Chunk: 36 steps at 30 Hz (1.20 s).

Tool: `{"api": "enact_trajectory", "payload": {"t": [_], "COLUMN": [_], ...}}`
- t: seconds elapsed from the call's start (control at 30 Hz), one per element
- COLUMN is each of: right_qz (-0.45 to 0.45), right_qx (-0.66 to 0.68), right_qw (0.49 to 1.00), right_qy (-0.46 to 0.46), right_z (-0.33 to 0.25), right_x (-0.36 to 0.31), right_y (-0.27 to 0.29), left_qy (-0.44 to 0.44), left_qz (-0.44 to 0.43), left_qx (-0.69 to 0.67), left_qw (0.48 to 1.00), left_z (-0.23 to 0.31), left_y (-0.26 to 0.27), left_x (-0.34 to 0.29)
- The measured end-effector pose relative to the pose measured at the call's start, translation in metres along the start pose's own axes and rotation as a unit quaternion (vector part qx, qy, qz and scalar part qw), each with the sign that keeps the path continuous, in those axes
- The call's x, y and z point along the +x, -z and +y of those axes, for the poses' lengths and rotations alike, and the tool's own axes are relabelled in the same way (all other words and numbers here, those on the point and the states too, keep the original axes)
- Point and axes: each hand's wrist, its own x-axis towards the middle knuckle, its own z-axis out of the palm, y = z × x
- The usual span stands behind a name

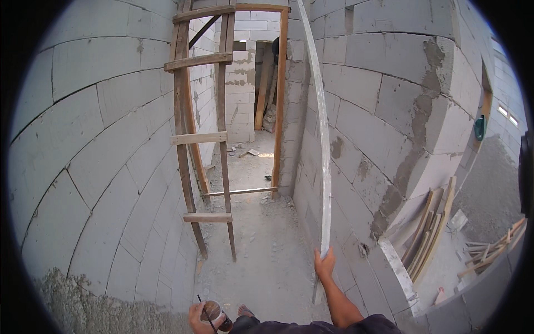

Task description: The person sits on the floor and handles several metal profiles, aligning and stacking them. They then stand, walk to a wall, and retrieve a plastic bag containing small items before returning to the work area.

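My left hand (198, 319), low in the picture, is closed round a clear cup (213, 310) with a brown, dark-looking content. A thin dark stick, perhaps a straw, slants across the cup. On the right side, my right hand (325, 264) grips a long, narrow, pale straight bar (324, 167) near its lower end. The bar stands nearly upright in front of the right block wall and runs out of the top of the picture. Its surface is whitish and smeared; I cannot tell whether it is metal or wood.
A wooden ladder (224, 137) leans by the left block wall (128, 139), before a wooden door frame (282, 94). Along the dusty floor (261, 245) lies rubble. Planks (431, 234) lean beyond the opening in the right wall, with a wood pile (489, 253) further right.
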Motion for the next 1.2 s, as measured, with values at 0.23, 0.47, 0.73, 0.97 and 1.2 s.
{"api": "enact_trajectory", "payload": {"t": [0.23,0.47,0.73,0.97,1.2], "right_qz": [0.031,-0.11,-0.19,-0.214,-0.174], "right_qx": [-0.033,-0.295,-0.278,-0.291,-0.187], "right_qw": [0.998,0.94,0.867,0.767,0.903], "right_qy": [-0.041,-0.13,-0.367,-0.53,-0.346], "right_z": [0.043,0.117,0.218,0.286,0.186], "right_x": [0.019,0.08,0.183,0.27,0.413], "right_y": [-0.112,-0.206,-0.338,-0.431,-0.453], "left_qy": [-0.021,-0.026,0.016,0.021,0.04], "left_qz": [-0.085,-0.165,-0.206,-0.245,-0.228], "left_qx": [0.033,0.043,0.081,0.1,0.11], "left_qw": [0.996,0.985,0.975,0.964,0.967], "left_z": [-0.027,-0.024,-0.053,-0.038,-0.012], "left_y": [-0.055,-0.14,-0.288,-0.419,-0.507], "left_x": [0.185,0.321,0.398,0.502,0.584]}}
